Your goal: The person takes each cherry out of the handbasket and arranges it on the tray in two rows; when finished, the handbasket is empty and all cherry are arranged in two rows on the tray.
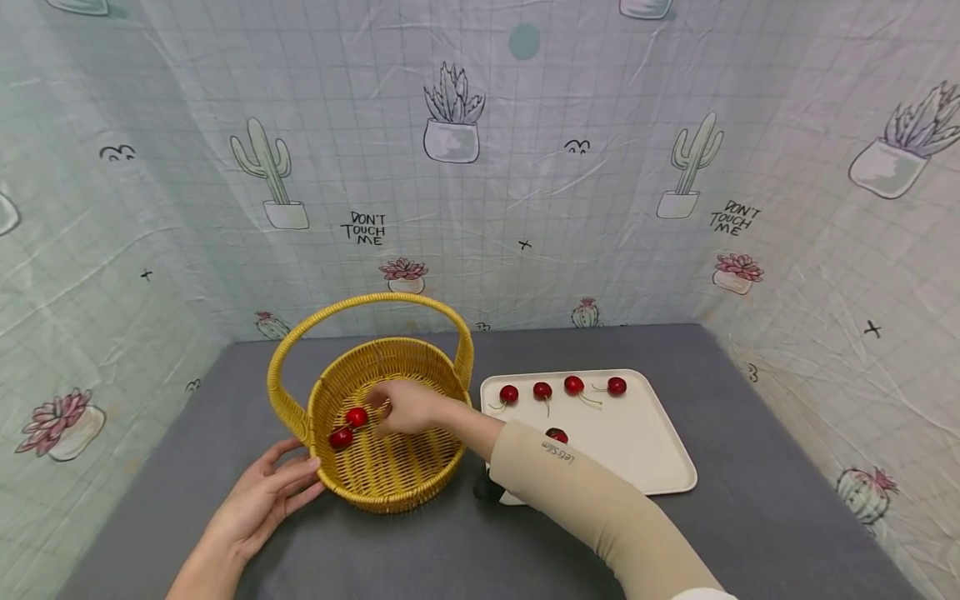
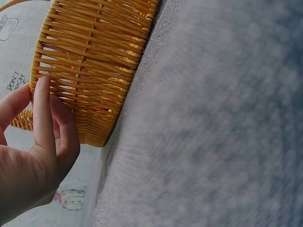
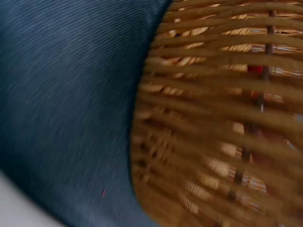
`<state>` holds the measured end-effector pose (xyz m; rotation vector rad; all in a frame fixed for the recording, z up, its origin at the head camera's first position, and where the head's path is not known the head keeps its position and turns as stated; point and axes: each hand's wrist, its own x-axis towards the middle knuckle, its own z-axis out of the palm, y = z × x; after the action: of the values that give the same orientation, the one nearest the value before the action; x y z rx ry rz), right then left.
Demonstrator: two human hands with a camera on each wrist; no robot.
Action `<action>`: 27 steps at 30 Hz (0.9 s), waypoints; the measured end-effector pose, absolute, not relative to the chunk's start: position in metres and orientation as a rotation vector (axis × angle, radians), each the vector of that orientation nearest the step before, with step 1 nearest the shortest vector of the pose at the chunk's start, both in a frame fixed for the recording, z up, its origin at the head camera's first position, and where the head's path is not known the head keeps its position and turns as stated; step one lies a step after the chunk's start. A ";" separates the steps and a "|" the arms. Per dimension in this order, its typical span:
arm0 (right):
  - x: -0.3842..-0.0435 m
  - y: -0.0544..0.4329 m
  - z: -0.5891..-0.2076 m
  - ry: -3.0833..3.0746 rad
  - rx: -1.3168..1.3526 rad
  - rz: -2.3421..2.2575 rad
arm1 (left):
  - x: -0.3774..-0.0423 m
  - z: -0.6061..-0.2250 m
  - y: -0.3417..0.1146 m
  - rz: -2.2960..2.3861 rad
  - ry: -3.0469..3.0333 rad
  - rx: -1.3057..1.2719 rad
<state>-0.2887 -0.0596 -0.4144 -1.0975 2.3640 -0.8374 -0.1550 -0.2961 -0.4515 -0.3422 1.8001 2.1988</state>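
Observation:
A yellow woven basket (image 1: pixel 397 500) with a tall arched handle stands on the grey tabletop at left of centre in the head view. My left hand (image 1: pixel 266 492) pinches its near-left rim, and the left wrist view has the fingertips (image 2: pixel 43 87) against the woven side. Inside the basket, two red cherries (image 1: pixel 356 417) lie close together on the left part of the bottom. My right hand (image 1: pixel 408 407) reaches in just right of them, fingers loosely bent with nothing seen between them. In the right wrist view the basket's wall (image 3: pixel 199 109) hides this hand.
A cream tray (image 1: pixel 637 450) with several stemmed cherries (image 1: pixel 573 385) lies right of the basket; the right sleeve (image 1: pixel 585 492) crosses over its near-left part. Under that forearm a small black object (image 1: pixel 487 487) is partly hidden. A printed cloth backdrop (image 1: pixel 517 192) rises behind the table.

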 end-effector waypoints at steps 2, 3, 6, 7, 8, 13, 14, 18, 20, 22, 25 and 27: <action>-0.289 -0.065 -0.416 2.382 -1.076 -0.857 | -0.155 -0.452 -0.297 2.201 1.797 -0.344; -0.290 -0.067 -0.417 2.393 -1.067 -0.865 | -0.155 -0.452 -0.297 2.201 1.797 -0.344; -0.290 -0.073 -0.420 2.424 -1.054 -0.853 | -0.155 -0.452 -0.297 2.205 1.793 -0.347; -0.290 -0.075 -0.421 2.428 -1.049 -0.839 | -0.155 -0.452 -0.297 2.206 1.794 -0.347; -0.290 -0.077 -0.422 2.430 -1.050 -0.818 | -0.155 -0.453 -0.297 2.206 1.796 -0.345; -0.289 -0.082 -0.426 2.423 -1.110 -0.692 | -0.155 -0.452 -0.297 2.211 1.791 -0.336; -0.288 -0.083 -0.427 2.427 -1.131 -0.669 | -0.155 -0.452 -0.297 2.213 1.787 -0.335; -0.286 -0.084 -0.430 2.427 -1.163 -0.639 | -0.154 -0.452 -0.297 2.215 1.782 -0.336; -0.286 -0.083 -0.430 2.424 -1.149 -0.649 | -0.155 -0.451 -0.296 2.214 1.784 -0.340; -0.285 -0.083 -0.431 2.427 -1.143 -0.657 | -0.155 -0.451 -0.296 2.215 1.787 -0.342; -0.285 -0.082 -0.431 2.429 -1.149 -0.678 | -0.155 -0.451 -0.296 2.219 1.787 -0.345; -0.285 -0.081 -0.431 2.429 -1.162 -0.677 | -0.155 -0.450 -0.296 2.221 1.785 -0.345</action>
<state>-0.2847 -0.0812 -0.4305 -1.1620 2.4294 -0.6774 -0.1546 -0.2955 -0.4503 -0.3452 1.7847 2.2208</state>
